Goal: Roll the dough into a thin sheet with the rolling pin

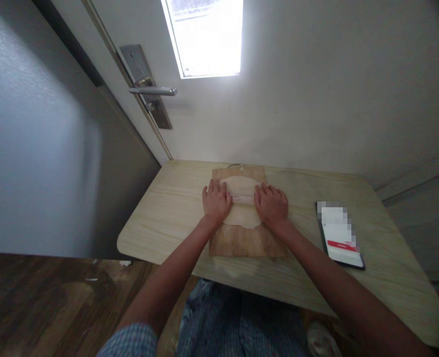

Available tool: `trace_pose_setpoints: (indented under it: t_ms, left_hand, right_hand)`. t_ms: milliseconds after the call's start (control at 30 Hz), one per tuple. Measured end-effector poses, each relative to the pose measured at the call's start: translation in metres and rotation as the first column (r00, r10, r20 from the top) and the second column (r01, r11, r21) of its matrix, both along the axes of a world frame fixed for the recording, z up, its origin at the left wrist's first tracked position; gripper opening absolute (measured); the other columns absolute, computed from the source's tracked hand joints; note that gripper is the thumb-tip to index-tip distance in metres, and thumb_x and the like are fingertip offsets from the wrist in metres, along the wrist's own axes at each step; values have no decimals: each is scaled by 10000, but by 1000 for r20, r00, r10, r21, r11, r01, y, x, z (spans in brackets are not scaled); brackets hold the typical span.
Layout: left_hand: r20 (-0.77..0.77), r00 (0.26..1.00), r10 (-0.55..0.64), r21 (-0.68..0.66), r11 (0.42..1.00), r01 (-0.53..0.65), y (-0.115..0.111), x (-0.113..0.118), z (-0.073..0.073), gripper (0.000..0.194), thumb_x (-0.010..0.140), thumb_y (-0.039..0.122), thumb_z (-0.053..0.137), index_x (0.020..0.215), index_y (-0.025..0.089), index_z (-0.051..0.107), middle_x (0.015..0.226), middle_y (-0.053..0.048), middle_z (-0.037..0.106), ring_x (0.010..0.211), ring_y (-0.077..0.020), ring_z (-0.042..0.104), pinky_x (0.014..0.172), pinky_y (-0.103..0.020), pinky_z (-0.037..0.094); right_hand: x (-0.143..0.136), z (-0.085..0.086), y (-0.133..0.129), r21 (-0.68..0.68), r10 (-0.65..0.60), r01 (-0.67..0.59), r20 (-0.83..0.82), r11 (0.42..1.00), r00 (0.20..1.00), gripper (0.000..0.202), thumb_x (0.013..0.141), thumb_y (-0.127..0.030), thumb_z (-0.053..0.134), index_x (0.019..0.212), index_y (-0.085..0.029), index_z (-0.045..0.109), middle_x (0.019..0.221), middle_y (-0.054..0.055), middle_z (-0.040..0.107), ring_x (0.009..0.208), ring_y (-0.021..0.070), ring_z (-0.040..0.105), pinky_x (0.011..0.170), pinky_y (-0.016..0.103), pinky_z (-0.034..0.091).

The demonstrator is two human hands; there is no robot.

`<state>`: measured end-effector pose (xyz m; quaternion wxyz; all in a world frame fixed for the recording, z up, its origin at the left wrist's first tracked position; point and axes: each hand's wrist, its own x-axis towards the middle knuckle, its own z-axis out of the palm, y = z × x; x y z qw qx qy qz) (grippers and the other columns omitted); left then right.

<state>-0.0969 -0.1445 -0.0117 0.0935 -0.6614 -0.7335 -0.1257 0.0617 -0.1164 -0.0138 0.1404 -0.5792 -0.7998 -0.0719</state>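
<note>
A pale, flat, roughly round sheet of dough [242, 217] lies on a wooden cutting board [238, 243]. Across its middle runs a thin rolling pin [243, 199], seen only between my hands. My left hand [217, 200] is over the pin's left part, fingers curled forward onto it. On the other side, my right hand [272, 204] covers the pin's right part in the same way. Both ends of the pin are hidden under the hands. The dough reaches past the pin on its far and near sides.
The board rests on a light wooden table [167, 218] set against a white door with a metal handle [154, 91]. To the right on the table lies a phone [339, 233] with a lit screen. A grey panel stands at the left.
</note>
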Motion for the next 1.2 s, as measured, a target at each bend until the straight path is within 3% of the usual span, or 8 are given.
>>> trace_pose_setpoints:
  t_ms: [233, 400, 667, 900, 1200]
  left_hand:
    - [48, 999, 17, -35, 999, -15, 19, 1, 4, 421, 843, 286, 288, 1219, 175, 441, 1298, -94, 443, 1225, -246, 332, 977, -428, 260]
    - [41, 999, 2, -23, 1000, -1, 38, 0, 4, 407, 843, 268, 279, 1194, 168, 459, 1224, -82, 513, 1154, -229, 411, 935, -401, 313]
    - [82, 996, 43, -86, 996, -36, 69, -3, 6, 350, 851, 297, 258, 1016, 184, 546, 1076, -82, 577, 1008, -228, 503, 775, -349, 412]
    - [115, 992, 46, -116, 993, -33, 89, -6, 7, 365, 852, 318, 248, 961, 187, 571, 1031, -79, 587, 967, -234, 520, 764, -343, 415]
    - [122, 989, 82, -140, 988, -65, 102, -4, 10, 423, 872, 334, 200, 948, 171, 582, 976, -79, 601, 895, -205, 553, 759, -308, 398]
  right_hand:
    - [-4, 6, 16, -43, -21, 21, -1, 999, 1000, 419, 863, -249, 250, 1183, -151, 503, 1185, 96, 549, 1008, 214, 497, 809, 336, 339]
    - [-6, 11, 31, -90, -21, 21, -4, 996, 1000, 423, 852, -245, 268, 1214, -162, 470, 1183, 97, 548, 1003, 225, 493, 773, 335, 359]
    - [-11, 16, 64, -143, -28, 29, 6, 989, 1000, 395, 846, -253, 255, 1082, -143, 552, 1010, 118, 621, 879, 234, 547, 695, 328, 374]
    - [-14, 17, 86, -157, -45, 44, -2, 987, 999, 396, 840, -257, 250, 941, -117, 606, 898, 134, 632, 771, 213, 569, 637, 303, 376]
    - [-15, 15, 98, -103, 4, -6, -20, 995, 1000, 425, 879, -277, 196, 949, -93, 572, 873, 134, 599, 808, 202, 544, 669, 310, 381]
